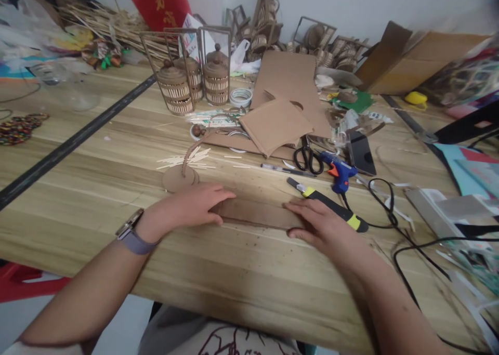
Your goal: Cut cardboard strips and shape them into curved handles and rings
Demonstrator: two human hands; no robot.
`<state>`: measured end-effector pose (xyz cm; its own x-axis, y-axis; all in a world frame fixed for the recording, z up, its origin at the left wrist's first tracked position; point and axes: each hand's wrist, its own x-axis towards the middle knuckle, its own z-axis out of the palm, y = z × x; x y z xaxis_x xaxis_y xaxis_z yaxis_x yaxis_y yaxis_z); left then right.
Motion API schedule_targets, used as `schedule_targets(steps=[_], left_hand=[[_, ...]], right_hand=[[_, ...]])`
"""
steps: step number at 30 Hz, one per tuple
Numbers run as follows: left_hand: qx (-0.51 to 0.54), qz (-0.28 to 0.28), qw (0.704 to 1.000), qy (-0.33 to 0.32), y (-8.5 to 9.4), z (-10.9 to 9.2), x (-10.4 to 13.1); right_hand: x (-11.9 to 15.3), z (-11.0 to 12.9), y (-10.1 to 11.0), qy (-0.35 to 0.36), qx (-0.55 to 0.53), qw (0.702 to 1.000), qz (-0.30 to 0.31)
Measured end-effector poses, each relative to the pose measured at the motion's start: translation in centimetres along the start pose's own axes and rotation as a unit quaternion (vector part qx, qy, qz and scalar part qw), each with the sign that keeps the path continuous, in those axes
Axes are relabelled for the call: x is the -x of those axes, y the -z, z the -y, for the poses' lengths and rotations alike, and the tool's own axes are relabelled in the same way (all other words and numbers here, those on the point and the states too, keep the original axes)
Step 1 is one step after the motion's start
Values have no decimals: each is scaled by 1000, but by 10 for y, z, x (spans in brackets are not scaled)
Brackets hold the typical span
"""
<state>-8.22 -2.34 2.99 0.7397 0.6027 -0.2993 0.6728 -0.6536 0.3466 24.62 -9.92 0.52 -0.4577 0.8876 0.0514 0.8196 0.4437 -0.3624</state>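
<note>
A long brown cardboard strip [257,213] lies across the wooden table near its front. Its left end is between the thumb and fingers of my left hand [195,204], which has a watch at the wrist. The other end is held the same way by my right hand [317,222]. Just beyond my left hand are round cardboard discs [177,180] with a curved brown strip on them, and thin pale sticks [187,160]. A black and yellow utility knife [331,206] lies beside my right hand.
Scissors [307,157], a blue glue gun [339,173] and a pen [286,170] lie beyond the strip. Black cables [393,225] run along the right. Cardboard sheets [276,123] and small lanterns [175,84] stand further back.
</note>
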Motion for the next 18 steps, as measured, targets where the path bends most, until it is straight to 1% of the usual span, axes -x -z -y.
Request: schedule_targets(steps=[7, 12, 16, 18], left_hand=[[-6, -56, 998, -28, -9, -1, -5], [4, -77, 996, -38, -11, 0, -6], [14, -84, 996, -36, -7, 3, -6], [24, -82, 996, -21, -4, 3, -6]], right_hand=[[8, -21, 15, -61, -11, 998, 0], [7, -18, 20, -81, -40, 996, 14], [8, -18, 19, -95, -46, 994, 10], [9, -19, 18, -98, -45, 994, 5]])
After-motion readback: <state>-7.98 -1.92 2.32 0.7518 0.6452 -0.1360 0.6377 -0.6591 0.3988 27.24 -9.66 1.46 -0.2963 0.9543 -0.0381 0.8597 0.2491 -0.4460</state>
